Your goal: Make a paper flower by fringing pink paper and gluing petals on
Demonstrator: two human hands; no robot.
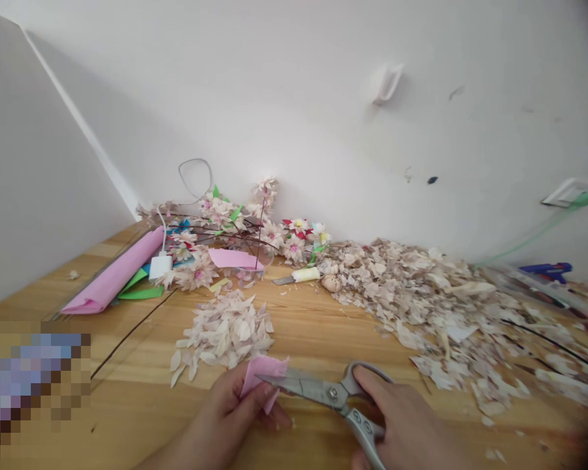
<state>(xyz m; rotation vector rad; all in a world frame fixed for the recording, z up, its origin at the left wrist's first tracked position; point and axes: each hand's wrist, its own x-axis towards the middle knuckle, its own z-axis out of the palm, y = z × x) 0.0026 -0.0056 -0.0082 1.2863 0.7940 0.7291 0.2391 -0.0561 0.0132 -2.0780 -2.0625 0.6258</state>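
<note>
Between thumb and fingers, my left hand [242, 408] pinches a small piece of pink crepe paper [269, 367], its top edge ragged. My right hand [396, 411] grips grey metal scissors [332, 393] by their handles. The blades point left and their tips lie over the pink paper, close to my left thumb. The lower handle is partly hidden by my right fingers. Just beyond my left hand sits a small pile of pale, dry petals [230, 329] on the wooden table [304, 339].
A big heap of dry petals [411, 294] covers the right side. Flower-decorated stems [225, 219] lie against the wall. On the left are a pink paper roll [115, 274], green paper [140, 287] and a white charger [161, 266]. A knife [296, 276] and blue glue gun [546, 269] lie farther right.
</note>
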